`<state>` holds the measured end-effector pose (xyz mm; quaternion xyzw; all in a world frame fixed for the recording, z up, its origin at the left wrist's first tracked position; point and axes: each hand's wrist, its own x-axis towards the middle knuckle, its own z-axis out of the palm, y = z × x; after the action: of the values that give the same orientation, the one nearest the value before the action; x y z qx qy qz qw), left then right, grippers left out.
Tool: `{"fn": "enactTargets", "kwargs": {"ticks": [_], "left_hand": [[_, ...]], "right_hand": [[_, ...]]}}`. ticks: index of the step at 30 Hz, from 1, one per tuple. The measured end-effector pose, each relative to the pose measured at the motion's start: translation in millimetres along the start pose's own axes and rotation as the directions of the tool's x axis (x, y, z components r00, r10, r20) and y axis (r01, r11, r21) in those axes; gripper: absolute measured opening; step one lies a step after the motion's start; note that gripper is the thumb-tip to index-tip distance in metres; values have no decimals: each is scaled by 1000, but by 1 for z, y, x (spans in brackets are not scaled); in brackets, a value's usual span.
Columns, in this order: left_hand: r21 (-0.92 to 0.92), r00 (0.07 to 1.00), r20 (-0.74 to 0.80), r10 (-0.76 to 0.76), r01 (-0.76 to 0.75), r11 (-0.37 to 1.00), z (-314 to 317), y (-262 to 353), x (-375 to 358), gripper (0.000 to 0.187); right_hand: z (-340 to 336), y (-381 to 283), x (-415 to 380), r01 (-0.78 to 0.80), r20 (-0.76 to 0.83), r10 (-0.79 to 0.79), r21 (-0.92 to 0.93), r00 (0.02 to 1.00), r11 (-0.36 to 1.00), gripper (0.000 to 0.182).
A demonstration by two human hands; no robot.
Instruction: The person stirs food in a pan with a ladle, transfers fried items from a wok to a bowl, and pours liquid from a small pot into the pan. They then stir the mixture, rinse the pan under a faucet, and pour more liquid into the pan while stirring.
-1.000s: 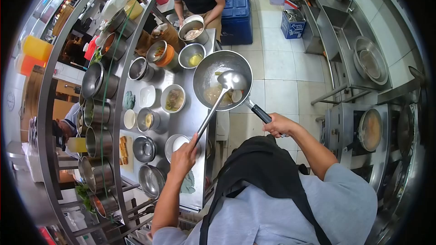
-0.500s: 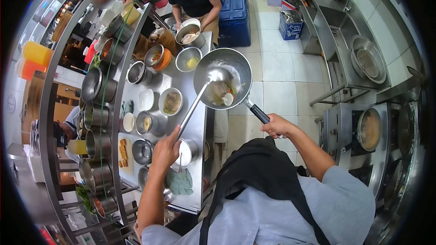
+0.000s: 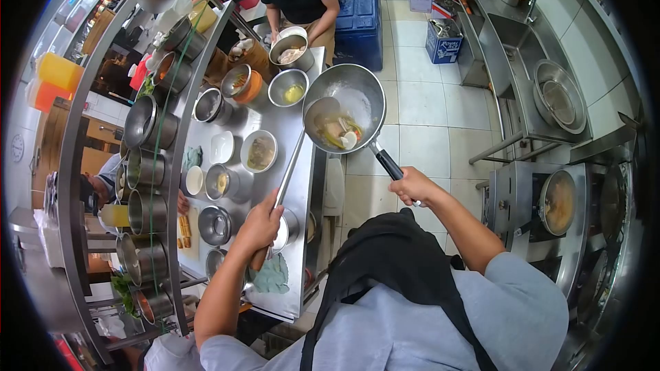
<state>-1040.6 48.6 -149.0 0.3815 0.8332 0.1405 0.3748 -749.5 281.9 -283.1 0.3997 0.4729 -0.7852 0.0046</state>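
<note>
My right hand [image 3: 415,187] is closed round the black handle of a frying pan [image 3: 371,93], which I hold up off the table's right edge. Inside the pan lies some food with liquid [image 3: 344,132], showing yellow, green and red pieces and a pale round piece. My left hand [image 3: 260,224] grips the long handle of a ladle [image 3: 291,162], its wooden end sticking out below my fist. The ladle's bowl rests in the left side of the pan, over the food. Left of the pan, on the steel table, stands a white bowl [image 3: 260,152] of food.
Metal bowls and pots cover the steel table [image 3: 275,124], with a green cloth [image 3: 271,275] at its near end. Across it, a co-worker [image 3: 302,0] holds a pot [image 3: 291,53]. A steel shelf [image 3: 196,124] runs along the left. Another pan [image 3: 557,202] sits on the stove at right.
The pan has shifted slightly right and tilted differently. My left hand and the ladle have moved a little right, and the ladle's bowl sits lower against the pan's left side.
</note>
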Motion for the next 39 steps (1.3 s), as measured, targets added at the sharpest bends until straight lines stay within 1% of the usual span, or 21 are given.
{"fn": "enactTargets", "kwargs": {"ticks": [1, 2, 3, 5, 7, 8, 9, 11, 12, 13, 14, 16, 20, 22, 27, 29, 31, 35, 37, 38, 39], "left_hand": [[-1, 1000, 3, -1, 1, 1000, 5, 0, -2, 51], [-267, 989, 115, -93, 121, 956, 11, 1, -4, 51], [-497, 958, 247, -148, 256, 829, 17, 4, -6, 51], [-581, 931, 346, -116, 310, 752, 30, 14, -9, 53], [-767, 865, 500, -30, 459, 448, 42, 26, -13, 57], [-798, 850, 527, 13, 490, 351, 49, 32, -15, 54], [-801, 849, 529, 22, 490, 344, 55, 39, -15, 54], [-837, 828, 548, 122, 538, 105, 65, 52, -16, 44], [-832, 818, 552, 164, 552, 47, 68, 56, -15, 29], [-836, 821, 544, 173, 547, 34, 73, 56, -12, 29], [-820, 808, 542, 231, 569, -68, 77, 53, -10, 23], [-776, 795, 535, 286, 597, -206, 79, 52, -7, 6], [-741, 787, 531, 316, 612, -279, 75, 37, -9, 5], [-804, 821, 500, 274, 558, -205, 67, 26, -16, 34], [-817, 865, 446, 231, 498, -291, 22, -7, -48, 35], [-855, 896, 403, 183, 441, -273, -3, -20, -65, 17], [-875, 916, 376, 139, 400, -272, -23, -39, -77, 20], [-936, 959, 281, 38, 283, -210, -53, -74, -88, 15], [-969, 971, 235, -43, 231, -92, -65, -93, -85, 15], [-980, 974, 197, -115, 193, -45, -65, -105, -81, 31], [-981, 975, 190, -118, 186, -48, -65, -113, -77, 31]], "right_hand": [[3, -1, 4, 1, -13, -1, -11, 1000, 1000, 18], [6, -1, 7, 0, -27, -1, -21, 1000, 1000, 18], [9, 0, 9, -3, -31, 3, -20, 1000, 1000, 18], [12, 2, 14, -15, -57, 15, 9, 998, 1000, 18], [15, 10, 14, -23, -85, 23, 1, 996, 1000, 16], [16, 14, 12, -21, -88, 17, -41, 996, 999, 15], [17, 17, 10, -20, -90, 12, -88, 996, 996, 15], [18, 24, -1, -21, -105, 7, -133, 994, 991, 15], [14, 34, -4, -38, -100, 22, -162, 995, 986, 16], [10, 39, -8, -55, -94, 38, -192, 995, 980, 18], [6, 43, -14, -57, -93, 39, -208, 995, 977, 18], [0, 43, -25, -73, -51, 67, -140, 996, 987, 15], [-2, 41, -31, -129, 3, 129, -60, 992, 990, 18], [3, 41, -28, -119, 26, 118, 20, 993, 993, 21], [21, 31, -14, -164, 75, 162, 22, 984, 986, 24], [31, 22, -10, -162, 53, 162, -6, 985, 987, 24], [41, 15, -3, -158, 51, 158, -19, 986, 987, 24], [64, -3, 11, -79, 31, 80, -47, 996, 996, 22], [77, -10, 23, -13, -39, 6, -209, 999, 978, 19], [83, -15, 27, -8, -41, 0, -205, 999, 979, 17], [89, -22, 29, -5, -35, -3, -211, 999, 978, 17]]}}
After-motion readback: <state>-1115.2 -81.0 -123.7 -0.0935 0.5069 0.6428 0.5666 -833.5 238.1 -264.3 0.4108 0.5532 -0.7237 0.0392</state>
